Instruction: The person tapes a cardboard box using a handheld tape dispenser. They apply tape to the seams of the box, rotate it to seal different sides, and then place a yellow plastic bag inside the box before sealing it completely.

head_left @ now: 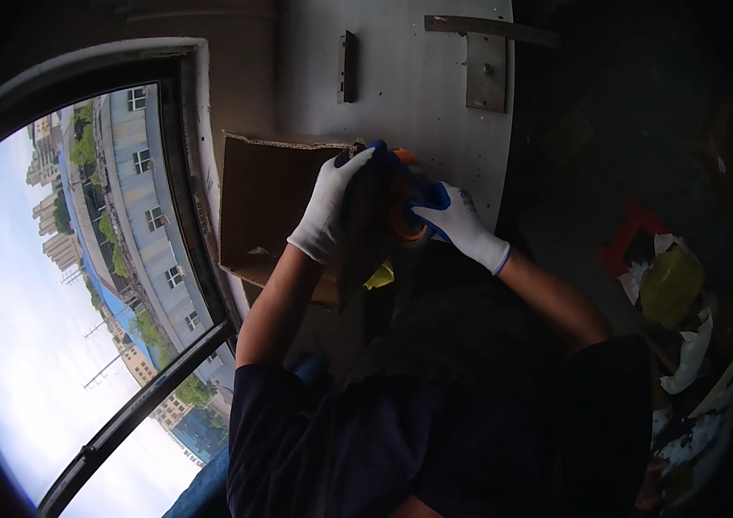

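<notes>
Both my hands wear white gloves with blue palms and meet at the right side of an open cardboard box [276,148]. My right hand [461,223] is closed, its thumb and fingers at an orange ring-shaped thing [409,226] that may be a roll of tape. My left hand [327,203] is bent over at the box's right edge, its fingers curled and mostly hidden in shadow; what they hold cannot be made out. More orange shows between the two hands. Below them is a small yellow piece [379,275].
A grey metal tabletop [409,78] lies beyond the box, bearing a narrow dark bar [346,67], a metal plate [486,73] and a long strip [496,31]. At left is a window [172,216]. Scraps and a red object [630,233] lie on the dark floor at right.
</notes>
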Available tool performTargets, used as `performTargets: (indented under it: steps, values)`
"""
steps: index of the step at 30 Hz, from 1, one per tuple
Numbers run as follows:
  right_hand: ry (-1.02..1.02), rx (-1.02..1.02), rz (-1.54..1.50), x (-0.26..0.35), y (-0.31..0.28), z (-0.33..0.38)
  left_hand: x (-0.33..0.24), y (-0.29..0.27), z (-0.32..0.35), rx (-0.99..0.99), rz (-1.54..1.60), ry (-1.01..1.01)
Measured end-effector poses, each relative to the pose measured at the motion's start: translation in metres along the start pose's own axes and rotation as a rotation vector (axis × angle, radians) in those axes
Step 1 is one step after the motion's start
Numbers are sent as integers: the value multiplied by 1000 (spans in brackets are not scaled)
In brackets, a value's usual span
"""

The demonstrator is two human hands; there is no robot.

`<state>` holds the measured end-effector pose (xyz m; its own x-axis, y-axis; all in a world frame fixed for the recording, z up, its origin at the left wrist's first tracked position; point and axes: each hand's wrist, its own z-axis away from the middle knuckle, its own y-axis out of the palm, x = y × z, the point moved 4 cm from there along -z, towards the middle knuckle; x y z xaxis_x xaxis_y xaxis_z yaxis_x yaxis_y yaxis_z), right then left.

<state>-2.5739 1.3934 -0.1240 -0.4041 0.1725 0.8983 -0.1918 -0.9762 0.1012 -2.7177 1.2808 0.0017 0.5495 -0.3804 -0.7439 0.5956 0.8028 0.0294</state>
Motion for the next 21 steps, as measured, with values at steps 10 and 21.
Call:
performTargets:
  steps: [10, 21]
  values:
    - [-128, -122, 190, 53, -14, 2, -26, -19, 12, -318, 177, 150]
    - [-360, -216, 391, 166, -47, 38, -66, -1, 76, -366, 309, 478]
